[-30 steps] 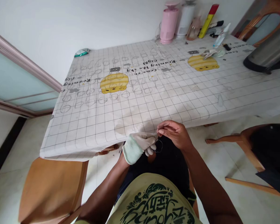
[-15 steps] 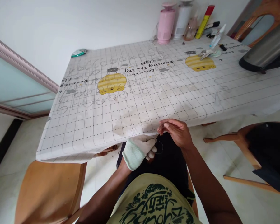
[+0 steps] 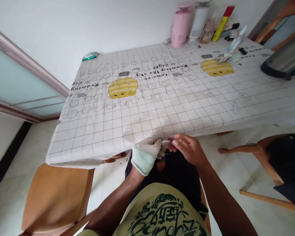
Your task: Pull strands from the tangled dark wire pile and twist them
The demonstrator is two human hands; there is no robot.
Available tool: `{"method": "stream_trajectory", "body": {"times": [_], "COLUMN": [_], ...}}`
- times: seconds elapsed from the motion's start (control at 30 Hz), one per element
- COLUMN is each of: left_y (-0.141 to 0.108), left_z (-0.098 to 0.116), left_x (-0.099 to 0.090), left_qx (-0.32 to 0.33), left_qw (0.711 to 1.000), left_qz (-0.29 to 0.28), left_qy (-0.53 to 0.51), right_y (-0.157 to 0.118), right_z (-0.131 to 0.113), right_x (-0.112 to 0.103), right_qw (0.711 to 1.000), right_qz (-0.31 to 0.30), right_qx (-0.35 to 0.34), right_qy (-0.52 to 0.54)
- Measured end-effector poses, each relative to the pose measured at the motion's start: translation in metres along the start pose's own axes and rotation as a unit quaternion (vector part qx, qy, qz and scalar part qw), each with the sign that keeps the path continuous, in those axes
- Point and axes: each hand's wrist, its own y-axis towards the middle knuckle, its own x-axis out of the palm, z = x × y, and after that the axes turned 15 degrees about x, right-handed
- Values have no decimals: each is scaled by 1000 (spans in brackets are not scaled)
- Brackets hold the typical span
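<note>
My left hand (image 3: 146,153), in a white knitted glove with a pale green cuff, is closed at the table's front edge, thumb against fingers, on a thin wire (image 3: 166,141). Just to its right, my bare right hand (image 3: 188,149) has its thumb and fingertips pinched together close to the left fingertips. What it pinches is too small to make out. Both hands are above my lap. Rows of thin loops (image 3: 114,104), like bent wire rings, lie on the left half of the checked tablecloth (image 3: 98,131).
Along the wall stand a pink device (image 3: 181,28), a white device (image 3: 198,24), a bottle (image 3: 207,32) and a yellow can (image 3: 223,24). A crumpled glove (image 3: 228,58) and a steel kettle (image 3: 282,55) are at the right. Wooden chairs flank me, one at left (image 3: 56,200).
My hands have come closer together, the right one lower and the left turned slightly upward. The loop that hung below the left fingers shows less now. The whole view has shifted a little.
</note>
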Motion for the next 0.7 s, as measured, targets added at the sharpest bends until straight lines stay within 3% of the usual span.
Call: {"method": "stream_trajectory", "body": {"times": [0.2, 0.37, 0.6, 0.7], "left_y": [8, 9, 5, 9], "left_z": [-10, -21, -18, -25], "left_x": [3, -5, -9, -4], "left_qx": [18, 57, 109, 94], "left_qw": [1000, 998, 990, 992], "left_qz": [4, 27, 19, 28], "left_qy": [-10, 11, 93, 78], "right_y": [-10, -3, 2, 3], "right_z": [0, -3, -1, 0], "right_x": [20, 22, 22, 24], "right_qw": [998, 990, 969, 959], "right_qz": [58, 137, 195, 197], "right_qx": [-2, -24, -87, -116], "right_qy": [-4, 1, -125, -168]}}
